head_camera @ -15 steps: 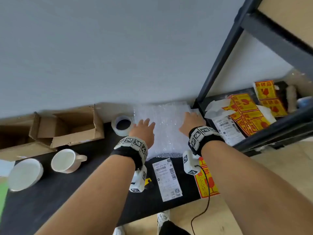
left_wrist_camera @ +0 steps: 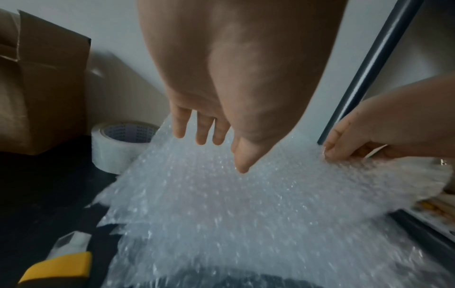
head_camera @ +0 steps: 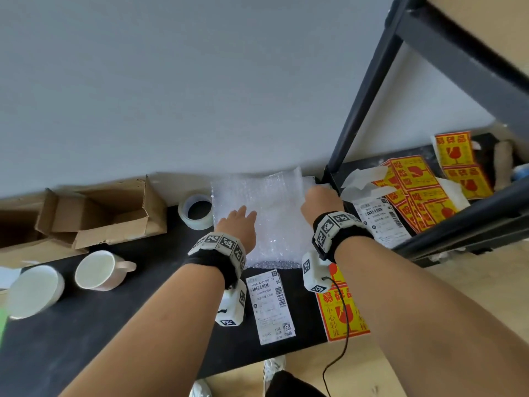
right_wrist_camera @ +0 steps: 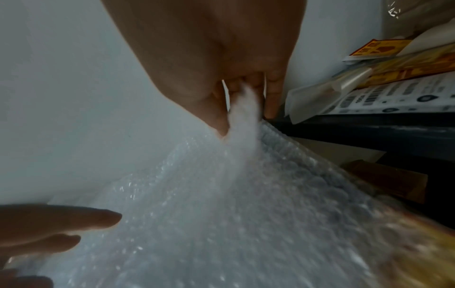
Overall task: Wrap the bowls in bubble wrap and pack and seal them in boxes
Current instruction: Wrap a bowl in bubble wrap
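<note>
A stack of clear bubble wrap (head_camera: 272, 213) lies on the black table against the wall. My right hand (head_camera: 319, 200) pinches the top sheet (right_wrist_camera: 243, 120) at its far right corner and lifts it, thumb and fingers closed on the plastic. My left hand (head_camera: 240, 222) hovers over the stack's left part with straight fingers (left_wrist_camera: 202, 130), just above the bubble wrap (left_wrist_camera: 234, 204). A white bowl (head_camera: 33, 290) and a white mug (head_camera: 98, 269) stand at the table's left. An open cardboard box (head_camera: 97, 216) lies on its side behind them.
A roll of clear tape (head_camera: 196, 210) stands left of the wrap. A yellow utility knife (left_wrist_camera: 56, 267) lies near my left wrist. Shipping labels (head_camera: 270, 305) and yellow fragile stickers (head_camera: 342, 313) lie at the front edge. A dark shelf frame (head_camera: 357, 104) holding more stickers (head_camera: 418, 190) stands right.
My right hand has reached farther to the wrap's far right corner and taken hold of the top sheet. My left hand stays over the stack's left part.
</note>
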The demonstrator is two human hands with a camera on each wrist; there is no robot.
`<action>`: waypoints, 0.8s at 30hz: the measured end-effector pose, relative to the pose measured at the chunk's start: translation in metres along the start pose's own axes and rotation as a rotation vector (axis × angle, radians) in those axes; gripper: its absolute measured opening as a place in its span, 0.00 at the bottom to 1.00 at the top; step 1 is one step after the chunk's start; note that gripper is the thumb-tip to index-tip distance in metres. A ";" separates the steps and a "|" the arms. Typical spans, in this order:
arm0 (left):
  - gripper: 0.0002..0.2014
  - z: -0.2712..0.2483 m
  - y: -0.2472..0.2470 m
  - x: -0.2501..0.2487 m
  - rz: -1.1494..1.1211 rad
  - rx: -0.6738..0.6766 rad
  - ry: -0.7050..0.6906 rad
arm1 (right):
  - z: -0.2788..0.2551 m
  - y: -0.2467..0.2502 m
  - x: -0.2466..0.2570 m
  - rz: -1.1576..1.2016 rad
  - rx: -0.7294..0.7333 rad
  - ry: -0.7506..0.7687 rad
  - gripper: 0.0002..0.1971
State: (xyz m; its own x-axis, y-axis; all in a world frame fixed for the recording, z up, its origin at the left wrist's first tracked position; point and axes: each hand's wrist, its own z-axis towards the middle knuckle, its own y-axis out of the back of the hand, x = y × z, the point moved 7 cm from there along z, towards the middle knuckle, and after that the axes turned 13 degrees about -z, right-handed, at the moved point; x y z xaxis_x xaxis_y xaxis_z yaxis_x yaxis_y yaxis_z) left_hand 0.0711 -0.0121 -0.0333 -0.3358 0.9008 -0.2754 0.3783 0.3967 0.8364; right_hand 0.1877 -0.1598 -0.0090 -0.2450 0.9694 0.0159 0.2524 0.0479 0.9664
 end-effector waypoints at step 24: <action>0.08 -0.117 0.183 0.099 -0.647 -0.767 0.147 | -0.072 0.132 0.128 0.505 -0.040 0.422 0.07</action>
State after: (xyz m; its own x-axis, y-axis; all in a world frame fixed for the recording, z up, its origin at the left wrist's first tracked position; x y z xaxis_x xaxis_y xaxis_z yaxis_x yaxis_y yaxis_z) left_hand 0.0060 0.1286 0.1482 -0.4021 0.5018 -0.7658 -0.5526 0.5339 0.6400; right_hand 0.1225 -0.0466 0.1393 -0.4538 0.6924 0.5609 0.3994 -0.4046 0.8226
